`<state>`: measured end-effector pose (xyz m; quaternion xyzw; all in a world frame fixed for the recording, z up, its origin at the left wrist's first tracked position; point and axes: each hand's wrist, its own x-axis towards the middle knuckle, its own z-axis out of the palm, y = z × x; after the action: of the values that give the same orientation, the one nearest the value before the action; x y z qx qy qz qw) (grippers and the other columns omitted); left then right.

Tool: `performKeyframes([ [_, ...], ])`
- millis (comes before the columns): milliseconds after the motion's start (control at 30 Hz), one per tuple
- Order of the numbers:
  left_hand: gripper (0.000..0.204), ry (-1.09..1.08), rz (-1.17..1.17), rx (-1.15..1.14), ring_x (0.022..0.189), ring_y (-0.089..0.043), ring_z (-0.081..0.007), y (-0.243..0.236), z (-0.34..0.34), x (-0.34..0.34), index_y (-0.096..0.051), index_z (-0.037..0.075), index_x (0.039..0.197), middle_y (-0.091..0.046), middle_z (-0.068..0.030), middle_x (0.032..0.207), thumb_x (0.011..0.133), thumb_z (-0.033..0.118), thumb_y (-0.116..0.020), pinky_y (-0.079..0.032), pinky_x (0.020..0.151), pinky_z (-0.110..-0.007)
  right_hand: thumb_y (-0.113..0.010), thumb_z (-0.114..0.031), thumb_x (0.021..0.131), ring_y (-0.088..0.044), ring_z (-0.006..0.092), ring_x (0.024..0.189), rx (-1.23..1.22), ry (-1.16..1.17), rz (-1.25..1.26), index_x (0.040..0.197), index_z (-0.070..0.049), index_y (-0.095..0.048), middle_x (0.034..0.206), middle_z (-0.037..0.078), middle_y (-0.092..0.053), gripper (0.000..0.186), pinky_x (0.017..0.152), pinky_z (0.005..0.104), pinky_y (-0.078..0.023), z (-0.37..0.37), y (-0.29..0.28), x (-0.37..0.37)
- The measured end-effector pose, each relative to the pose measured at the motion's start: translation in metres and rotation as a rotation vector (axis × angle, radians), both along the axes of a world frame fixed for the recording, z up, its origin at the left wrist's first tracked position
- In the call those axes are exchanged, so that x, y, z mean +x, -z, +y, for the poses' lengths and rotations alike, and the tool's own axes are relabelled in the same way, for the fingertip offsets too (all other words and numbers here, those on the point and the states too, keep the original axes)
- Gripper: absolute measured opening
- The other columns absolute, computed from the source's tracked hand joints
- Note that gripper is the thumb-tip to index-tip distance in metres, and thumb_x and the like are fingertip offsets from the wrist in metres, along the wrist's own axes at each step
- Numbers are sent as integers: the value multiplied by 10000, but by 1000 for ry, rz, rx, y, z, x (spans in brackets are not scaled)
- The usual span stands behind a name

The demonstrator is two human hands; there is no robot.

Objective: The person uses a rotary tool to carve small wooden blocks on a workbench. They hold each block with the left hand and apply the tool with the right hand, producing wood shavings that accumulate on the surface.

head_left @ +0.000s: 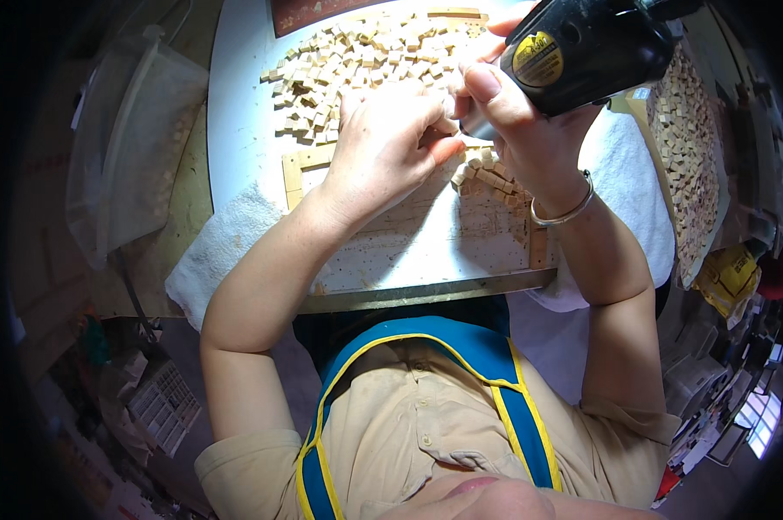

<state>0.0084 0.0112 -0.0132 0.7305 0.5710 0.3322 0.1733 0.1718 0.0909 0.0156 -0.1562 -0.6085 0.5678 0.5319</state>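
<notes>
My right hand (530,130), a bangle at its wrist, is closed around a black tool (595,52) with a round yellow label. The tool's kind is unclear; part of a silvery end shows below my thumb. My left hand (391,130) reaches close to that end, its fingers curled together and thumb pressed in. Whatever they pinch is too small or hidden. Beyond my left hand many small wooden blocks (383,52) lie loose on the white board (244,95). More blocks (491,178) lie in a short cluster below my hands.
A wooden frame strip (293,182) lies left of my left wrist, another (539,247) near my right. White towels (222,247) drape the front corners. A large tray of blocks (686,147) stands at right, with a yellow bag (728,276) below. A translucent bin (136,147) stands at left.
</notes>
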Motion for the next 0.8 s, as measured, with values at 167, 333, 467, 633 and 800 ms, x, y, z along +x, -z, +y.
performKeyframes([
  [167,189,0,20,33,862,-632,-234,-2,0,1,-694,153,886,-640,-26,863,804,258,-827,-385,810,-428,-707,55,906,-717,164,714,21,-10,30,1244,-5,-543,901,82,-671,381,651,294,-622,-2,1,-2],
  [333,186,17,-7,61,851,-645,-234,-1,1,-1,-698,148,865,-651,-31,848,787,247,-834,-401,796,-415,-710,41,908,-710,155,716,27,-24,43,1241,-12,-541,902,76,-665,378,648,290,-617,0,0,-1],
  [467,183,9,6,65,847,-647,-236,-1,1,0,-698,150,861,-658,-27,848,784,242,-835,-402,796,-417,-710,43,904,-711,153,722,28,0,24,1241,-19,-540,902,74,-665,383,648,289,-617,0,1,-1],
  [633,183,16,8,82,848,-648,-237,-2,1,-1,-693,157,866,-666,-24,859,786,240,-834,-398,795,-421,-705,45,905,-713,155,737,33,-57,51,1249,-22,-534,920,74,-662,390,647,289,-617,1,3,0],
  [800,183,8,13,81,858,-646,-235,-2,1,0,-689,162,874,-660,-20,864,789,238,-832,-390,792,-421,-700,48,910,-713,158,748,23,-47,40,1246,-20,-535,944,74,-656,381,658,296,-623,0,0,-1],
])
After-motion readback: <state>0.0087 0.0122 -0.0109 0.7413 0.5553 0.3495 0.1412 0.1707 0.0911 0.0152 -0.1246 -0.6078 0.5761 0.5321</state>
